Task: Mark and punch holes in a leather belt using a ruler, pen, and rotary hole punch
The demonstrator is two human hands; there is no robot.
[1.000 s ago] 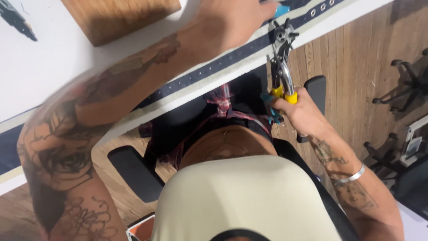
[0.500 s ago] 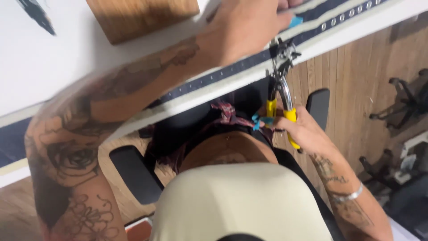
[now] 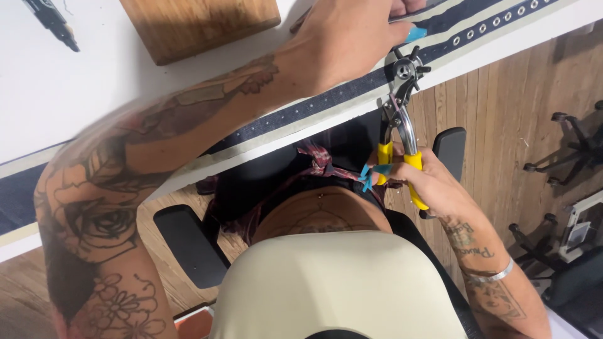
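My right hand (image 3: 433, 185) grips the yellow-handled punch pliers (image 3: 402, 119), fingers wrapped tight, steel head biting the dark strap (image 3: 326, 103) at the worktop (image 3: 75, 88) edge. Beyond it, eyelets already run rightward; small dots remain leftward. My left hand (image 3: 352, 37) presses the strap flat.

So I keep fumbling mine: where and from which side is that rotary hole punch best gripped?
By the two yellow handles, wrapped from below, the end nearest the seated person. The hole punch stands with its wheel head up on the dark belt strip at the table edge, so only the handles hang free. The right hand grips there; the left hand presses the strip.
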